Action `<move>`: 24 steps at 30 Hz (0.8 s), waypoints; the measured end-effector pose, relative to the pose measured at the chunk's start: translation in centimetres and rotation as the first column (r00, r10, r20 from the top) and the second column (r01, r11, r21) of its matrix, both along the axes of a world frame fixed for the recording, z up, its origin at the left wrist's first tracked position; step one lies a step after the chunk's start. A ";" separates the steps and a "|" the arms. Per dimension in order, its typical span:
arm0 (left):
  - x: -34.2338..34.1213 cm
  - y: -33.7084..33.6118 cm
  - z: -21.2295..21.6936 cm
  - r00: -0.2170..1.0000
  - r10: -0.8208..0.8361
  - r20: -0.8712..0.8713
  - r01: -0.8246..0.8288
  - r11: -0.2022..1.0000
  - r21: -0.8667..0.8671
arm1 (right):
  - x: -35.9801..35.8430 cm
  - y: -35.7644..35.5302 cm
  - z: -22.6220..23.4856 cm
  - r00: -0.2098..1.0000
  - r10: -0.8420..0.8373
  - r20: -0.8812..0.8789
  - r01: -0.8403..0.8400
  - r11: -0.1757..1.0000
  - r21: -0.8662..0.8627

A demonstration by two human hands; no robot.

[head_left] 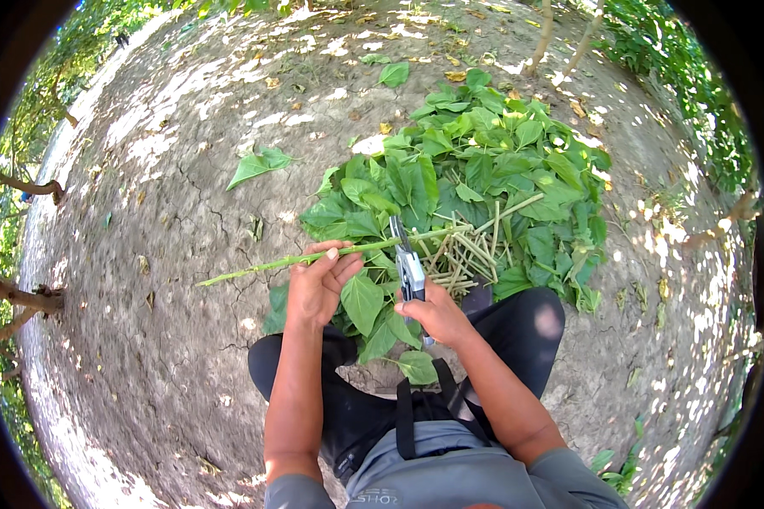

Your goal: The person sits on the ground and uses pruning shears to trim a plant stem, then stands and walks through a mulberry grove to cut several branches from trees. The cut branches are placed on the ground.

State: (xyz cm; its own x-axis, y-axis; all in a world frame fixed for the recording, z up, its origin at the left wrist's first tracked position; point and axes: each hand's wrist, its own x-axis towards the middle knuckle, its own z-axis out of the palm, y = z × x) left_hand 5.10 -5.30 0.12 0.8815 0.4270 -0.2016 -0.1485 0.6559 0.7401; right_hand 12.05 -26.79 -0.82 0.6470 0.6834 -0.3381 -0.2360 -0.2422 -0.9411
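Note:
My left hand (pixel 321 284) is closed on a long green plant stem (pixel 289 262), thumb on top, and the stem lies nearly level across my front. In my right hand (pixel 433 312) are silver-grey pruning shears (pixel 409 261) with dark blades. The blades point away from me and meet the stem right of my left hand; whether they are closed on it I cannot tell. Beyond the shears, the stem's right end reaches over a pile of short cut stem pieces (pixel 465 257). Broad green leaves (pixel 362 303) hang below the stem between my hands.
A large heap of green leaves (pixel 484 161) spreads over the dry, cracked soil (pixel 178 220) ahead and to the right. One loose leaf (pixel 259 166) lies farther left. Thin tree trunks (pixel 542 38) stand at the far right, and branches (pixel 21 297) at the left. My bent knees flank the work.

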 end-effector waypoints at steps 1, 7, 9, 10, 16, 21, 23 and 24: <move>0.0 -0.1 0.0 1.000 0.004 -0.010 -0.004 1.000 -0.001 | -0.1 0.0 -0.1 1.000 -0.013 -0.020 0.013 1.000 0.012; -0.2 0.6 0.1 0.998 0.044 -0.036 -0.045 0.999 -0.011 | -0.1 -0.6 -0.9 0.999 -0.037 0.012 0.037 0.999 -0.021; -0.3 0.3 0.1 0.998 0.044 -0.045 -0.044 0.999 -0.007 | -0.2 -0.8 -1.6 0.999 -0.047 0.020 0.047 0.999 0.002; -0.3 0.2 0.1 0.998 0.044 -0.051 -0.044 0.999 -0.006 | -0.2 -0.9 -1.9 0.998 -0.052 0.022 0.052 0.999 0.011; -0.8 1.2 -0.3 0.990 0.105 -0.092 -0.108 0.994 -0.030 | -0.3 -1.4 -1.4 0.990 -0.134 0.031 0.133 0.990 0.040; -0.6 0.9 -0.4 0.988 0.120 -0.094 -0.121 0.993 -0.005 | -0.3 -1.8 -1.3 0.984 -0.145 0.106 0.144 0.989 0.023; -0.7 1.1 -0.5 0.987 0.136 -0.085 -0.137 0.990 -0.013 | -0.2 -1.9 -0.8 0.986 -0.113 0.120 0.114 0.993 -0.004; -0.8 1.3 -0.6 0.986 0.144 -0.080 -0.145 0.989 -0.012 | -0.2 -1.9 -0.5 0.981 -0.109 0.163 0.115 0.993 -0.032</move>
